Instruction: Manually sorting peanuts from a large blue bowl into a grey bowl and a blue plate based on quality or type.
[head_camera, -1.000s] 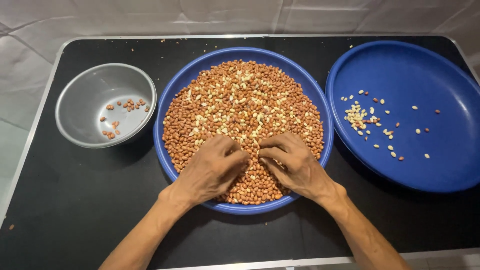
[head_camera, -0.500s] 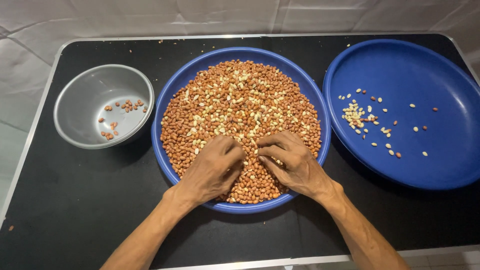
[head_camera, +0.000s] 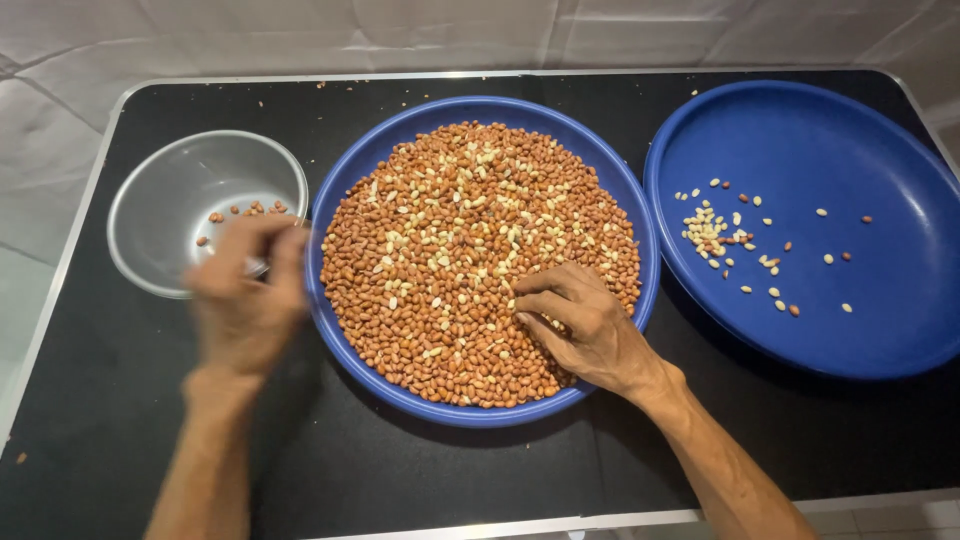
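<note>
A round blue tray (head_camera: 345, 195) in the middle of the table holds a wide heap of brown peanuts (head_camera: 450, 260) mixed with pale skinless ones. My right hand (head_camera: 585, 325) rests on the heap's right front part, fingers curled among the nuts. My left hand (head_camera: 245, 295) is blurred with motion over the near rim of a grey metal bowl (head_camera: 165, 195) to the left of the tray. Its fingers are bunched; whether they hold nuts is not visible. A few brown peanuts (head_camera: 245, 211) lie in the bowl.
A second blue tray (head_camera: 900, 190) on the right holds scattered pale and brown peanuts (head_camera: 715, 232). Everything stands on a black table (head_camera: 90, 400) with a metal edge, over a white cloth. Stray bits lie near the table's far edge.
My left hand has left the peanut heap and swung left to the grey bowl. My right hand has stayed on the heap, shifting slightly right.
</note>
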